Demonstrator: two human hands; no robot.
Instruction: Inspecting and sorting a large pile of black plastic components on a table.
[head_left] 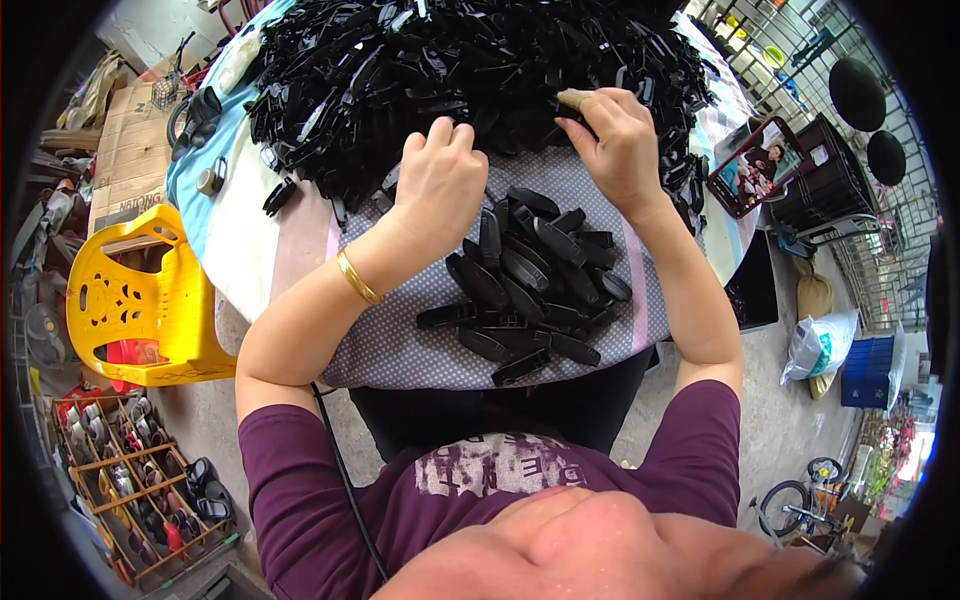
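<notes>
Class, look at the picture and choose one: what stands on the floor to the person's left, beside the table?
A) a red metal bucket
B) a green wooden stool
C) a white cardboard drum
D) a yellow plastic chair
D: a yellow plastic chair stands on the floor at the left edge of the table, on the side of the left hand.

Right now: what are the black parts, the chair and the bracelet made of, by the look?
Black parts: likely moulded plastic, semi-gloss; soft highlights, identical shapes. Chair: yellow moulded plastic, glossy, with cut-out pattern in the back. Bracelet on the left wrist: looks like metal, gold-coloured, shiny; plated or solid cannot be told. The left hand and right hand rest at the pile's edge.
</notes>
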